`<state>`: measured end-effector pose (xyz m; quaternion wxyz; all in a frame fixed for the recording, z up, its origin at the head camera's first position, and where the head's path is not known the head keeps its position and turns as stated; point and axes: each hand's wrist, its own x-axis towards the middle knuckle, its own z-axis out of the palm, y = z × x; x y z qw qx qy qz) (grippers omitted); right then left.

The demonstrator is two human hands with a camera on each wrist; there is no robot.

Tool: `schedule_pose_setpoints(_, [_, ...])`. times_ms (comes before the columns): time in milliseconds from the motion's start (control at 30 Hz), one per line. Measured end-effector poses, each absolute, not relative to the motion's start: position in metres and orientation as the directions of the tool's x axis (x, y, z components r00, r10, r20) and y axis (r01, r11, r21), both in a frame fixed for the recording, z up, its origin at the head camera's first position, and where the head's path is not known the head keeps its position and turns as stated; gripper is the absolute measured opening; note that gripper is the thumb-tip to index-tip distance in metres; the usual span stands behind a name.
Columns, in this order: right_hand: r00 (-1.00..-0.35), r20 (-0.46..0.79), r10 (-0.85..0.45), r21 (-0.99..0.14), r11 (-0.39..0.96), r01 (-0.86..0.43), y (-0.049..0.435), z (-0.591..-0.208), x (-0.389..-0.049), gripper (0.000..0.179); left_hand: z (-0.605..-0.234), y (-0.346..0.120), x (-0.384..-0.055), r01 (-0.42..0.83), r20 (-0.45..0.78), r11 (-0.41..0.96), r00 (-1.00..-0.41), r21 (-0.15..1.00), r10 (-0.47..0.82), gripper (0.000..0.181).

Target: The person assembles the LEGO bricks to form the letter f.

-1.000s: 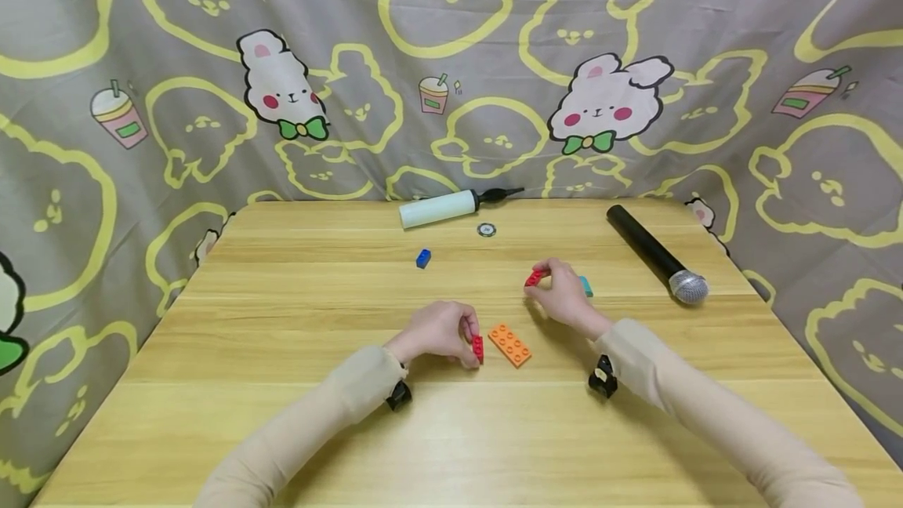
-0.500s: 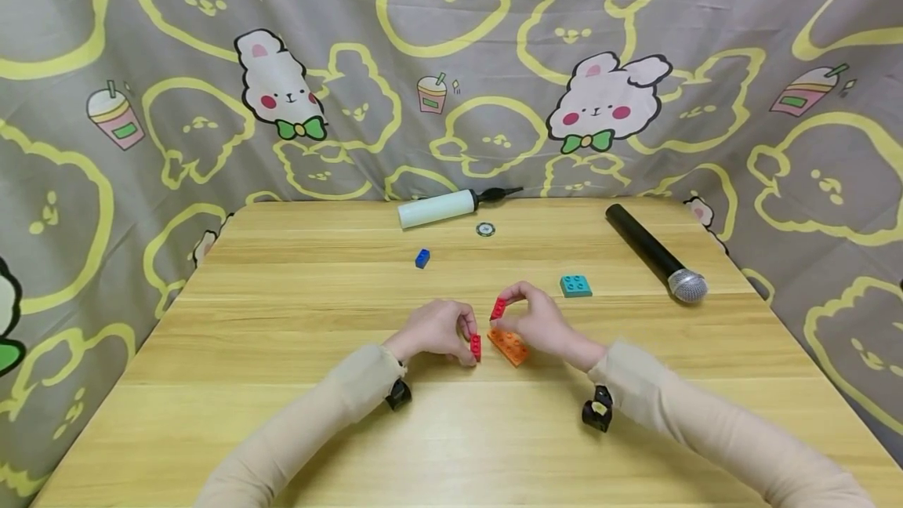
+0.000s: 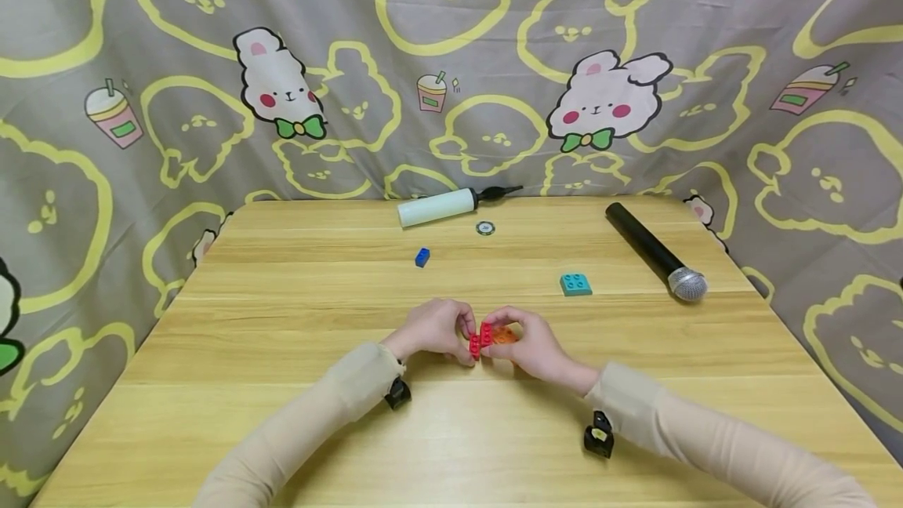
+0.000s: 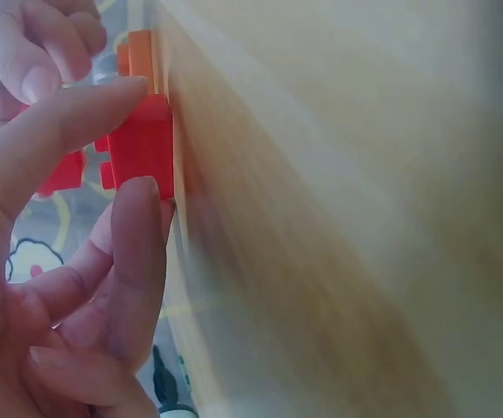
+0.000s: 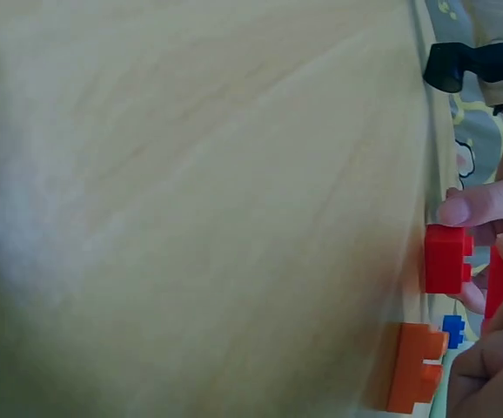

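My left hand (image 3: 439, 328) pinches a red toy brick (image 4: 138, 144) between thumb and fingers, down at the tabletop with its studs up. A second red brick (image 3: 486, 335) is pinched by my right hand (image 3: 531, 342), off the table. In the right wrist view this brick (image 5: 502, 283) sits above the studs of the left hand's brick (image 5: 444, 259), and a narrow gap shows between them. An orange brick (image 3: 505, 334) lies on the table under my right hand, partly hidden by its fingers.
A teal brick (image 3: 576, 284) and a small blue brick (image 3: 422, 258) lie farther back on the wooden table (image 3: 282, 320). Behind are a round chip (image 3: 485, 228) and a hand pump (image 3: 440, 207). A microphone (image 3: 652, 249) lies at the right. A patterned curtain (image 3: 339, 14) hangs behind the table.
My right hand has brought its red brick left and toward me, from near the teal brick to beside the left hand's brick, uncovering the teal brick. My left hand has hardly moved.
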<state>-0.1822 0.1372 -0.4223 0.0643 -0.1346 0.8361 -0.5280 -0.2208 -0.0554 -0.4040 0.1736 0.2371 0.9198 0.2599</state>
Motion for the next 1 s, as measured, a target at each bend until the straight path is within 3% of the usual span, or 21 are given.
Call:
schedule_pose_setpoints(300, [-0.973,0.003,-0.233,-0.879,0.464,-0.114,0.13,-0.428,-0.18,0.034,-0.405,-0.056,-0.222,0.373,-0.174,0.765,-0.833,0.525,0.525,0.038])
schedule_pose_setpoints(1000, [-0.963,0.079,-0.257,-0.85,0.488,-0.2,0.123,-0.427,-0.179,0.029,-0.405,-0.058,-0.222,0.37,-0.171,0.776,-0.841,0.511,0.514,0.034])
